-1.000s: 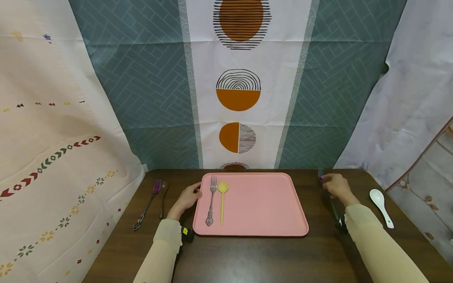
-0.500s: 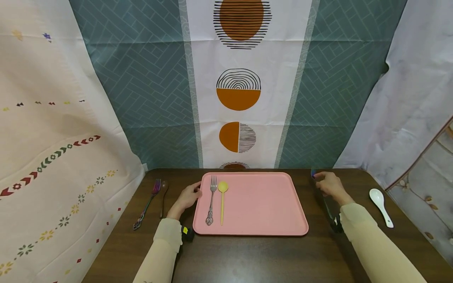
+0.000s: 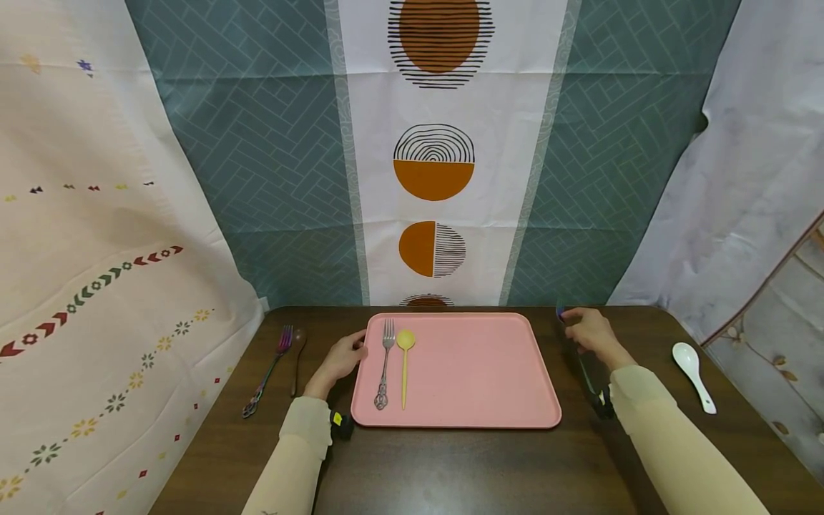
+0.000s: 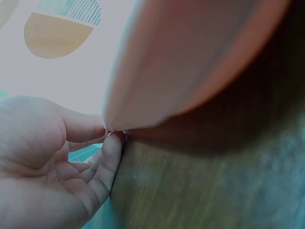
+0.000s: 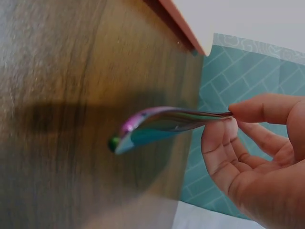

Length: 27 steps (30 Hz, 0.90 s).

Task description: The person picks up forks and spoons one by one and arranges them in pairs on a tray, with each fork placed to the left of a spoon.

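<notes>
Carrying the rainbow utensil (image 5: 159, 122) leftward, our right-hand grip (image 3: 591, 332) nears the pink tray (image 3: 476, 372).
We have it pinched closed, utensil right of the tray, not yet over it; left-hand grip (image 3: 340, 361) pinches the tray's left edge.

Fingers (image 4: 111, 151) pinching pink tray (image 4: 174, 71), wooden table (image 4: 190, 186) below

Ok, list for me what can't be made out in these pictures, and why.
- Right wrist view: far end of the iridescent utensil, hidden by the right hand.
- Head view: the utensil's middle, covered by that same hand.
- Left wrist view: most of the pink tray, cut off by the top edge.
</notes>
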### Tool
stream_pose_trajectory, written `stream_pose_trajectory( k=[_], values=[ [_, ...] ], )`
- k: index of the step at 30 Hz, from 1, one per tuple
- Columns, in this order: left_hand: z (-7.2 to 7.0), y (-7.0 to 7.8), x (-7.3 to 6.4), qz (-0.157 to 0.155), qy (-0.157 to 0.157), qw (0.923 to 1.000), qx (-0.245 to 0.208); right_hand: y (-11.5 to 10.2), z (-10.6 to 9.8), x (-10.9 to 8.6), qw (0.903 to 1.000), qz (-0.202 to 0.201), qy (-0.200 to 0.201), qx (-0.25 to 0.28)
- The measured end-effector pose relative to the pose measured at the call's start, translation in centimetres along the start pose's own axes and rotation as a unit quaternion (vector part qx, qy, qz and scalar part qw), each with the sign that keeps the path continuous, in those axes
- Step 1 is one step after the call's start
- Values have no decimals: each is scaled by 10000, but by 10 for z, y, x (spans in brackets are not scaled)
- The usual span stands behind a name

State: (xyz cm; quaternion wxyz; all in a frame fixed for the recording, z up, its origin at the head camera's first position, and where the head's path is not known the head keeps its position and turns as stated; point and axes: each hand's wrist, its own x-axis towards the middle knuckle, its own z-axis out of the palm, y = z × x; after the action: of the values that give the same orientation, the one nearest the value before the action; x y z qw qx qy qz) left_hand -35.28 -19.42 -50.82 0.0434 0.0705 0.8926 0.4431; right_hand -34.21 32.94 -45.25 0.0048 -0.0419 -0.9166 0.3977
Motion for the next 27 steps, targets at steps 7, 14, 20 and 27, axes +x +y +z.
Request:
stream_pose_trajectory(
  k=[7,14,20,27],
  values=[
    [0,1,1,0,25,10000,27,-8,5,-1,10000,29,-25,74],
    [0,1,0,5,11,10000,7,-13,13,-3,9999,40,-75,99],
    [0,0,0,-30,31,10000,25,-20,23,-3,9999,-10,-100,133],
    [-1,1,0,-32,-3,10000,-28,-27,29,-1,9996,26,-142,249]
  ],
)
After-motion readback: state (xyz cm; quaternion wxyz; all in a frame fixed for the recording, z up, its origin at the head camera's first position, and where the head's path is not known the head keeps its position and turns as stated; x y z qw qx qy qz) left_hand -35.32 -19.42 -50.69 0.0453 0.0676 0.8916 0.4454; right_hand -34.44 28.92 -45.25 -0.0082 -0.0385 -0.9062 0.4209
